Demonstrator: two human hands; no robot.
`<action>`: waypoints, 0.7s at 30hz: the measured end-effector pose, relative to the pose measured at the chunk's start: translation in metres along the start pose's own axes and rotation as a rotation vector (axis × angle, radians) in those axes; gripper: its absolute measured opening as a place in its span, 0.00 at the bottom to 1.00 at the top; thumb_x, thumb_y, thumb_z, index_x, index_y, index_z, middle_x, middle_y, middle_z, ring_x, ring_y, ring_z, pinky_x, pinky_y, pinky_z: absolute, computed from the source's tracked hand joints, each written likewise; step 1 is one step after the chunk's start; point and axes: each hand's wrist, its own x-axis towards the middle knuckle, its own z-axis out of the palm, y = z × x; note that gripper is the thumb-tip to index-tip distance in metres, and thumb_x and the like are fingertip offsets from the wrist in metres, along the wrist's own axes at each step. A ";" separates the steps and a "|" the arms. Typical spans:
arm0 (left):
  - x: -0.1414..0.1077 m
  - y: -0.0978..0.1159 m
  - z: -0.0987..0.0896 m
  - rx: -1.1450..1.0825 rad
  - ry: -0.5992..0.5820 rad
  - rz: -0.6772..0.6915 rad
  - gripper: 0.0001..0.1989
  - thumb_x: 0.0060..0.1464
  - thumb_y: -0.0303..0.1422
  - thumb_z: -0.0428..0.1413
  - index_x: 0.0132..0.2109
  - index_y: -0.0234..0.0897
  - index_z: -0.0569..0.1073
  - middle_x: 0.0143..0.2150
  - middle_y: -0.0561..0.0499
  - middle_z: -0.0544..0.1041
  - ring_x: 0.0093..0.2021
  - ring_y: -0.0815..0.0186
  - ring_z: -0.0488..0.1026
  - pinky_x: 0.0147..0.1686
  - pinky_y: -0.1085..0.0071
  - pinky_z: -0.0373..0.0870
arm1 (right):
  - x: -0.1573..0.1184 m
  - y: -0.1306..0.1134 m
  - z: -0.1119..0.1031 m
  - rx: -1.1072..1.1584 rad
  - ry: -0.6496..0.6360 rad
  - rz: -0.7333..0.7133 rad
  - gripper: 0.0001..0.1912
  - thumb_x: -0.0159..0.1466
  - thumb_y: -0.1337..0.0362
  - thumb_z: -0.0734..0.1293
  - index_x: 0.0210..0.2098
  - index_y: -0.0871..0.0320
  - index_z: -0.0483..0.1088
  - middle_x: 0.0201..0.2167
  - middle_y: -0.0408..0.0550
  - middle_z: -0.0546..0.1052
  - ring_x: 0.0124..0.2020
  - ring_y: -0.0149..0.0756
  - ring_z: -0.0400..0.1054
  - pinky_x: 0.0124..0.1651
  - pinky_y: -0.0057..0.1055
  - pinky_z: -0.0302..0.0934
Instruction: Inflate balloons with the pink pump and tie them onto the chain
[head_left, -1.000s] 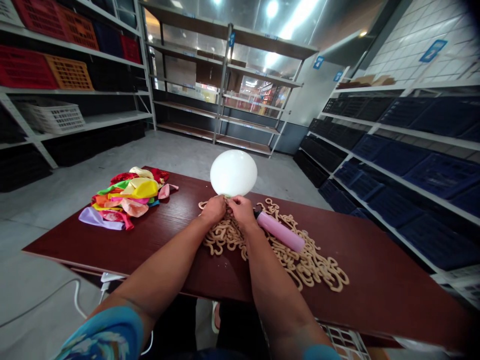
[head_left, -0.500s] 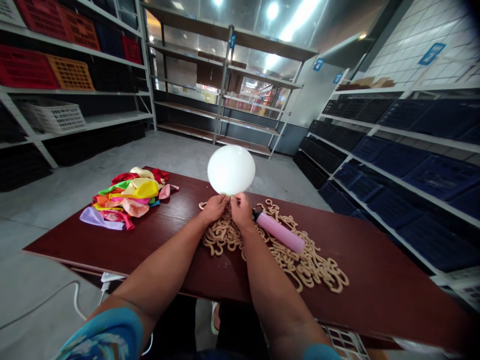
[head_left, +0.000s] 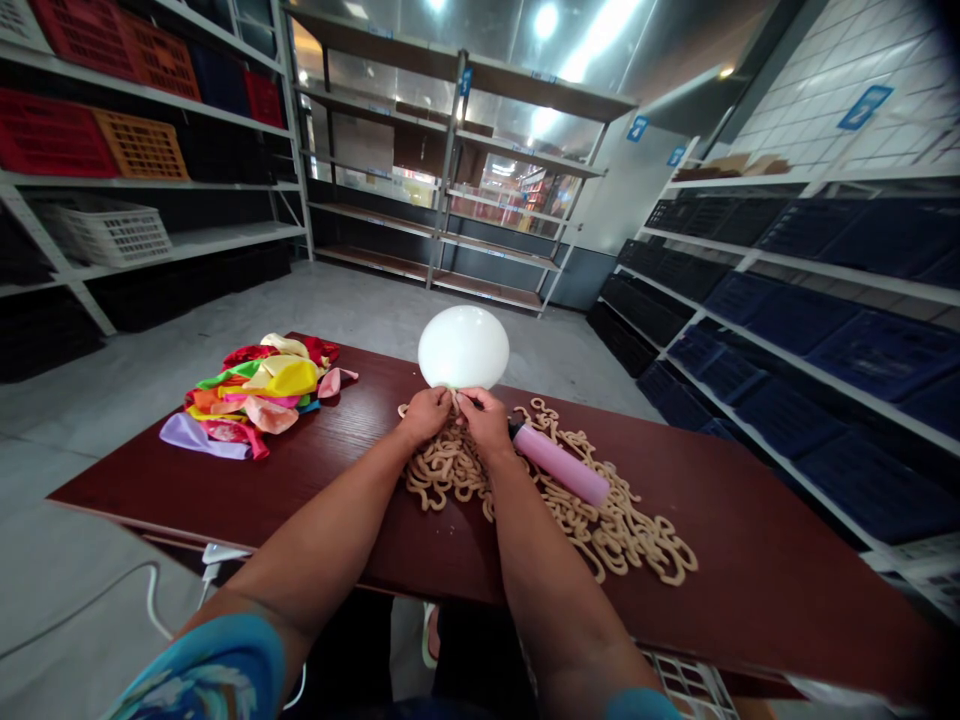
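Note:
A white inflated balloon (head_left: 463,347) stands over the far part of the table, its neck end toward me. My left hand (head_left: 429,413) pinches the balloon's neck from the left. My right hand (head_left: 484,418) is closed at the same spot, fingertips against the neck beside the left ones. The neck itself is mostly hidden by the fingers. Under and around my hands spreads a heap of tan curled strips (head_left: 446,468). A pink cylinder with a black end, like a hand pump (head_left: 562,465), lies on the strips just right of my right hand.
A pile of uninflated coloured balloons (head_left: 259,392) lies at the left of the dark red table (head_left: 315,500). A white cable (head_left: 154,600) hangs by the left front edge. Shelves with crates (head_left: 142,145) line the left side, and dark blue bins (head_left: 862,350) the right.
The balloon has dropped slightly and moved a little nearer the table. Both hands stay at its neck, and the right hand's fingers have shifted and tilted inward.

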 end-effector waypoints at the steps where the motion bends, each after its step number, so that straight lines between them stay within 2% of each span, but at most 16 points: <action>1: 0.000 0.000 0.000 0.008 -0.001 -0.009 0.15 0.57 0.34 0.43 0.26 0.35 0.67 0.23 0.52 0.68 0.27 0.69 0.63 0.30 0.73 0.59 | 0.000 0.000 0.000 0.000 -0.005 0.011 0.14 0.52 0.54 0.66 0.32 0.57 0.72 0.21 0.39 0.71 0.18 0.28 0.62 0.22 0.25 0.56; 6: -0.002 0.002 0.000 0.029 -0.017 -0.004 0.16 0.58 0.35 0.42 0.29 0.35 0.70 0.27 0.49 0.72 0.29 0.68 0.66 0.33 0.72 0.61 | -0.001 0.000 0.000 -0.064 -0.013 0.018 0.12 0.54 0.54 0.64 0.31 0.56 0.69 0.17 0.38 0.69 0.17 0.29 0.61 0.23 0.26 0.56; 13: -0.003 0.006 -0.002 0.014 -0.049 0.029 0.17 0.59 0.37 0.42 0.32 0.35 0.71 0.29 0.48 0.73 0.30 0.67 0.68 0.33 0.72 0.61 | 0.001 0.002 0.002 -0.181 0.067 -0.034 0.10 0.59 0.55 0.59 0.30 0.55 0.63 0.14 0.36 0.66 0.16 0.29 0.60 0.25 0.28 0.56; 17: -0.004 0.006 -0.002 -0.010 -0.123 0.103 0.17 0.58 0.38 0.44 0.32 0.34 0.72 0.28 0.49 0.73 0.30 0.67 0.68 0.35 0.72 0.62 | 0.007 0.010 -0.001 -0.131 0.157 -0.003 0.10 0.59 0.55 0.57 0.30 0.55 0.62 0.15 0.36 0.65 0.18 0.30 0.60 0.25 0.27 0.56; 21: -0.007 0.010 -0.005 -0.070 -0.219 0.134 0.17 0.57 0.39 0.45 0.30 0.34 0.73 0.25 0.51 0.71 0.28 0.68 0.65 0.32 0.72 0.62 | 0.012 0.016 -0.003 -0.098 0.242 0.024 0.10 0.58 0.55 0.58 0.30 0.55 0.61 0.18 0.38 0.66 0.21 0.30 0.61 0.26 0.27 0.56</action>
